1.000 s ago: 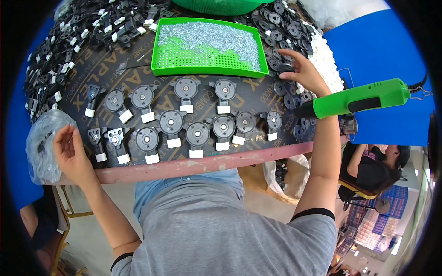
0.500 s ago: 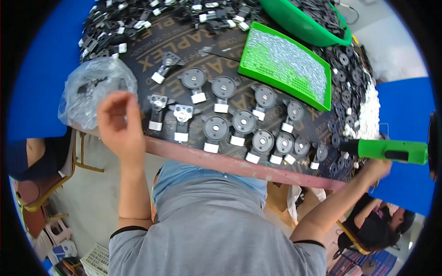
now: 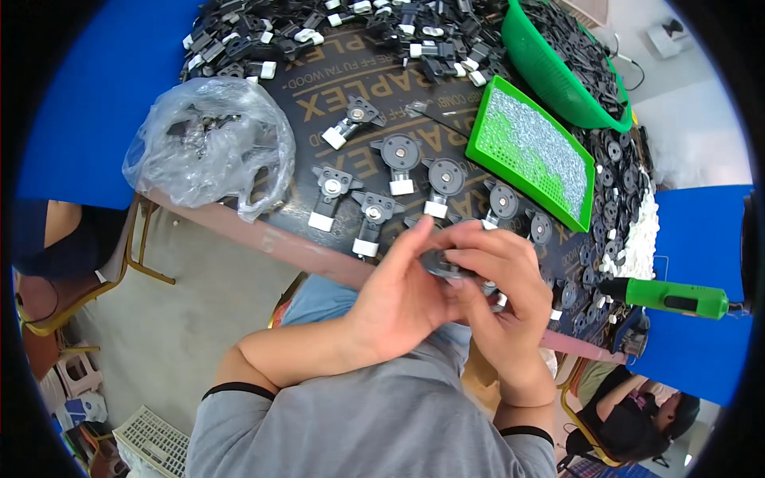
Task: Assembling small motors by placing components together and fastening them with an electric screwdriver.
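Note:
Close to the table's front edge, my left hand (image 3: pixel 402 299) and my right hand (image 3: pixel 510 295) meet around a dark round disc (image 3: pixel 437 263). The right fingers pinch its upper side, while my left thumb and fingers hold it from the other side; its lower part is hidden. Just beyond lie several black brackets with round discs and white end blocks, such as one disc bracket (image 3: pixel 400 151) and another (image 3: pixel 445 177). To their left, some brackets show no dark disc, among them a bare bracket (image 3: pixel 331 195). My hands cover part of the front row.
A clear plastic bag (image 3: pixel 267 147) sits at the left edge. The green tray (image 3: pixel 498 145) holds small silvery screws, with a green basket (image 3: pixel 550 76) of black parts behind. Black parts (image 3: pixel 430 44) pile up at the back. A green electric screwdriver (image 3: pixel 677 296) is at right, near white pieces (image 3: pixel 639 231).
My left hand has come rightward from beside the plastic bag, and my right hand leftward from near the screwdriver. Both now hold the dark disc. The view has shifted.

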A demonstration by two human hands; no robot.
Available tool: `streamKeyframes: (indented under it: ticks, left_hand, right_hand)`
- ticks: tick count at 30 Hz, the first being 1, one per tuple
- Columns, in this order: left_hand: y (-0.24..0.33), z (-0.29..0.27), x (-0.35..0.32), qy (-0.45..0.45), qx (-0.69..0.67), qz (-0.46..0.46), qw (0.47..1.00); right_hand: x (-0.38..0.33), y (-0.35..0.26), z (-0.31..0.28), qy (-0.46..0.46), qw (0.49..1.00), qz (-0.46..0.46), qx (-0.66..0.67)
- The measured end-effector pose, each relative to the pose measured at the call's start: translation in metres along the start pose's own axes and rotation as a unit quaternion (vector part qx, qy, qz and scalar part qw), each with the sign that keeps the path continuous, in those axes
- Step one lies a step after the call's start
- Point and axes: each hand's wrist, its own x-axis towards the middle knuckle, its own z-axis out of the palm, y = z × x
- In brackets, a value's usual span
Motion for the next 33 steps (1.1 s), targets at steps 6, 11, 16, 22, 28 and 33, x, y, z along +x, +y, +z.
streamKeyframes:
  ticks: [6, 11, 16, 22, 28, 33]
  left_hand:
    - [0.033, -0.01, -0.02, 0.042, 0.126, 0.146, 0.98]
    - [0.063, -0.014, -0.029, -0.043, 0.214, 0.244, 0.945]
    - [0.088, -0.017, -0.04, 0.047, 0.519, 0.307, 0.796]
    - [0.097, -0.017, -0.064, 0.03, 0.732, 0.353, 0.583]
    - [0.078, -0.039, -0.06, 0.021, 0.727, 0.394, 0.562]
    - [0.088, -0.039, -0.061, 0.047, 0.712, 0.378, 0.59]
  right_hand:
    - [0.034, 0.001, 0.025, 0.043, 0.966, 0.142, 0.213]
    - [0.056, -0.003, 0.036, 0.022, 0.872, 0.273, 0.407]
    - [0.064, -0.017, 0.05, -0.023, 0.898, 0.234, 0.371]
    - [0.051, -0.03, 0.04, -0.168, 0.982, 0.063, 0.058]
    - [0.019, -0.027, 0.058, -0.101, 0.993, -0.04, -0.044]
    - [0.038, -0.013, 0.055, -0.099, 0.993, 0.007, -0.067]
